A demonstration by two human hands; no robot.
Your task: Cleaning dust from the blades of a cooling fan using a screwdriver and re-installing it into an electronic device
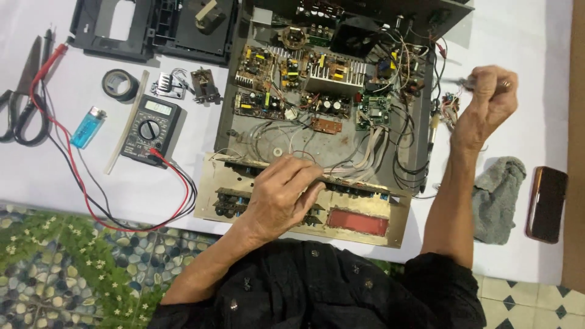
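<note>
front panel (365, 222) under left hand (280, 198); right hand (487, 97) grips tool (463, 82)

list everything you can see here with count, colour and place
open chassis: 1, grey, centre, circuit boards inside
front panel: 1, gold, near edge under left hand
multimeter: 1, black, left of chassis
probe leads: 2, red and black, left
tape roll: 1, black, upper left
lighter: 1, blue, left
scissors: 1, black handles, far left
cloth: 1, grey, right
phone: 1, dark, far right
left hand: on front panel wiring
right hand: raised, closed around a tool
</note>
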